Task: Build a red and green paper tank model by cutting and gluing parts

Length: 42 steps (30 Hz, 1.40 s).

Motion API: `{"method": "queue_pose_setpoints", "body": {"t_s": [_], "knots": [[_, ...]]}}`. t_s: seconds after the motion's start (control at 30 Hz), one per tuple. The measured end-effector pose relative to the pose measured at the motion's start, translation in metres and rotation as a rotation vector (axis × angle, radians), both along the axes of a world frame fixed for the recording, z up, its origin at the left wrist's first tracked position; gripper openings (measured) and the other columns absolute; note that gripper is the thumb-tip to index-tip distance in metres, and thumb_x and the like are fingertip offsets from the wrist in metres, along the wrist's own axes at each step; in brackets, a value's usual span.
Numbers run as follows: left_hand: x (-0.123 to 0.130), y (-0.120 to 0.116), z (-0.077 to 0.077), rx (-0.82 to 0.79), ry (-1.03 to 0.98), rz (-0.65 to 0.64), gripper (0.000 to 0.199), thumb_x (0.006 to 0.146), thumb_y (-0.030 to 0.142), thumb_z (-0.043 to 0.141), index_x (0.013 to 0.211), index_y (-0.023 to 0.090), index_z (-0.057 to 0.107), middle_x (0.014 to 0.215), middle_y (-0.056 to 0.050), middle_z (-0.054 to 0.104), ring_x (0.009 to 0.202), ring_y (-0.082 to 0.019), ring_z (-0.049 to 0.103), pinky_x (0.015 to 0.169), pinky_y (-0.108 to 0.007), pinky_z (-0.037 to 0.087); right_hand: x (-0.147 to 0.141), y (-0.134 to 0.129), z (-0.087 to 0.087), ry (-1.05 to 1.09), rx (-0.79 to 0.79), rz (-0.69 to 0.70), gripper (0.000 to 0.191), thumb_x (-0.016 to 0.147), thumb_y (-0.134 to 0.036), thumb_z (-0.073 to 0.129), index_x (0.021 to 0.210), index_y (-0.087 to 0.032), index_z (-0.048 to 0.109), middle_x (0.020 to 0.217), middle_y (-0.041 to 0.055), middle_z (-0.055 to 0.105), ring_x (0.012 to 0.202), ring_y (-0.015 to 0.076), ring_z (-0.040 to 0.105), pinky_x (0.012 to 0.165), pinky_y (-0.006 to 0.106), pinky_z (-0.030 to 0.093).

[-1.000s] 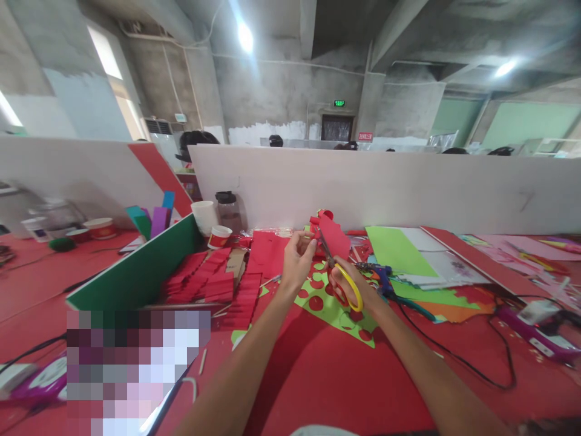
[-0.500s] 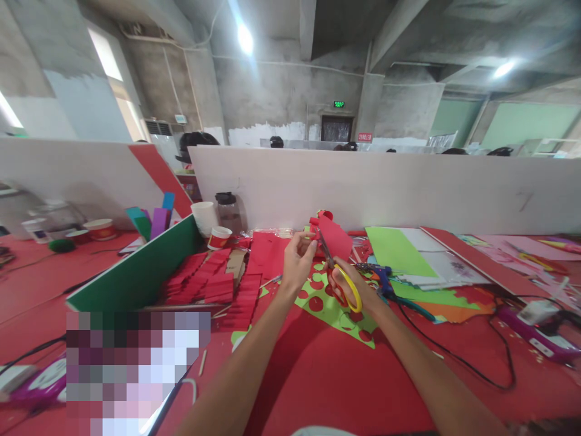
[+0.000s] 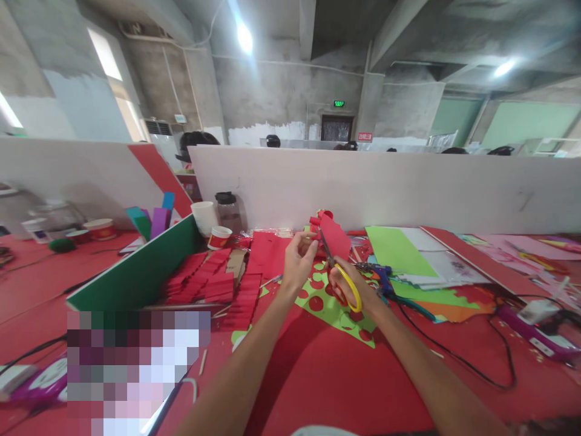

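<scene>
My right hand (image 3: pixel 342 278) is closed around a pair of scissors (image 3: pixel 348 287) with yellow and red handles. Their blades point up and away, beside a red sheet of paper or foam (image 3: pixel 336 237). My left hand (image 3: pixel 299 260) is pinched at the near left edge of that red piece, close to the blade tips. What exactly sits between the fingertips is small and partly hidden. Below both hands lies a light green sheet (image 3: pixel 333 318) with several round holes that show red.
Stacks of cut red strips (image 3: pixel 218 284) lie left, by a green board (image 3: pixel 136 272). A paper cup (image 3: pixel 220 237) and a dark-lidded bottle (image 3: pixel 227 212) stand behind. To the right are a blue glue gun (image 3: pixel 384 275), its black cable and a purple power strip (image 3: pixel 540 336).
The red piece has shifted and turned slightly by the scissor blades. Both hands stay almost in the same place with the same grip.
</scene>
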State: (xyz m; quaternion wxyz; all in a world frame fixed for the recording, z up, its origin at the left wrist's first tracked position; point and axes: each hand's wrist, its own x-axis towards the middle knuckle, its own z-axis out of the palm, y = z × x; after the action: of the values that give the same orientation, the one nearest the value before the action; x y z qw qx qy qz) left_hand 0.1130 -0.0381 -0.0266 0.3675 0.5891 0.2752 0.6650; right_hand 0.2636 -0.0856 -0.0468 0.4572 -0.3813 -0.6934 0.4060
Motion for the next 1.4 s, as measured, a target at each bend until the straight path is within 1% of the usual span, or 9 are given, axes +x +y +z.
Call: {"method": "queue_pose_setpoints", "body": {"t_s": [0.13,0.3,0.5,0.7,0.83,0.93,1.1,1.23,1.4], "knots": [[0.0,0.002,-0.002,0.002,-0.007,-0.017,0.023,0.082,0.035,0.065,0.098,0.019,0.06,0.078,-0.002,0.065,0.073,-0.015,0.064,0.07,-0.028,0.053,0.001,0.003,-0.003,0.0,0.0,0.001,0.045,0.086,-0.065,0.052,0.097,-0.021,0.052,0.062,-0.0052,0.042,0.043,0.0079,0.038,0.036,0.019,0.031],[0.0,0.002,-0.002,0.004,-0.02,-0.014,0.02,0.082,0.034,0.065,0.093,0.019,0.058,0.083,-0.004,0.066,0.076,-0.015,0.064,0.073,-0.028,0.053,0.002,0.003,-0.004,0.003,0.017,0.005,0.04,0.088,-0.06,0.053,0.097,-0.021,0.052,0.062,-0.0056,0.041,0.043,0.0073,0.038,0.037,0.019,0.031],[-0.001,0.002,-0.001,0.006,0.0,0.017,0.016,0.083,0.032,0.063,0.091,0.019,0.058,0.081,-0.002,0.064,0.072,-0.014,0.061,0.07,-0.026,0.051,0.003,0.004,-0.004,-0.039,0.049,-0.002,0.033,0.091,-0.053,0.052,0.097,-0.021,0.053,0.059,-0.0059,0.042,0.041,0.0073,0.038,0.037,0.019,0.031],[-0.004,0.003,-0.002,0.008,0.014,0.022,0.014,0.085,0.032,0.06,0.09,0.019,0.06,0.078,-0.001,0.062,0.066,-0.012,0.058,0.065,-0.024,0.048,0.008,0.006,-0.004,-0.071,0.092,0.009,0.035,0.091,-0.055,0.053,0.098,-0.02,0.053,0.062,-0.0052,0.045,0.042,0.0076,0.039,0.038,0.02,0.033],[-0.005,0.003,-0.003,0.007,0.014,0.035,0.013,0.085,0.03,0.059,0.091,0.019,0.058,0.079,-0.001,0.062,0.068,-0.012,0.058,0.066,-0.024,0.048,0.011,0.003,-0.002,-0.09,0.085,0.045,0.037,0.091,-0.056,0.053,0.098,-0.02,0.051,0.062,-0.006,0.043,0.042,0.0067,0.036,0.038,0.019,0.032],[-0.006,0.004,-0.003,0.019,0.031,0.027,0.012,0.086,0.03,0.058,0.092,0.018,0.058,0.081,-0.001,0.061,0.069,-0.012,0.058,0.067,-0.024,0.048,0.012,0.005,-0.003,-0.111,0.095,0.065,0.043,0.089,-0.062,0.05,0.099,-0.02,0.051,0.061,-0.0059,0.044,0.044,0.0072,0.038,0.039,0.019,0.032],[-0.007,0.004,-0.002,0.011,0.06,0.026,0.013,0.087,0.03,0.057,0.092,0.018,0.059,0.081,-0.002,0.062,0.069,-0.013,0.058,0.067,-0.024,0.048,0.014,0.009,-0.005,-0.104,0.069,0.072,0.054,0.086,-0.07,0.045,0.102,-0.019,0.051,0.061,-0.0054,0.044,0.044,0.0075,0.037,0.038,0.019,0.032],[-0.007,0.004,-0.001,0.004,0.067,0.015,0.013,0.087,0.03,0.057,0.092,0.018,0.06,0.081,-0.002,0.061,0.07,-0.013,0.058,0.067,-0.025,0.048,0.014,0.01,-0.007,-0.114,0.066,0.056,0.056,0.085,-0.072,0.045,0.105,-0.02,0.052,0.064,-0.0045,0.044,0.046,0.0078,0.04,0.04,0.019,0.034],[-0.008,0.004,0.001,-0.025,0.081,0.023,0.015,0.087,0.032,0.057,0.09,0.018,0.061,0.076,-0.001,0.061,0.066,-0.013,0.057,0.063,-0.024,0.047,0.014,0.009,-0.006,-0.102,0.046,0.058,0.055,0.086,-0.072,0.043,0.102,-0.02,0.052,0.064,-0.0051,0.043,0.045,0.0071,0.039,0.038,0.019,0.032]]}}
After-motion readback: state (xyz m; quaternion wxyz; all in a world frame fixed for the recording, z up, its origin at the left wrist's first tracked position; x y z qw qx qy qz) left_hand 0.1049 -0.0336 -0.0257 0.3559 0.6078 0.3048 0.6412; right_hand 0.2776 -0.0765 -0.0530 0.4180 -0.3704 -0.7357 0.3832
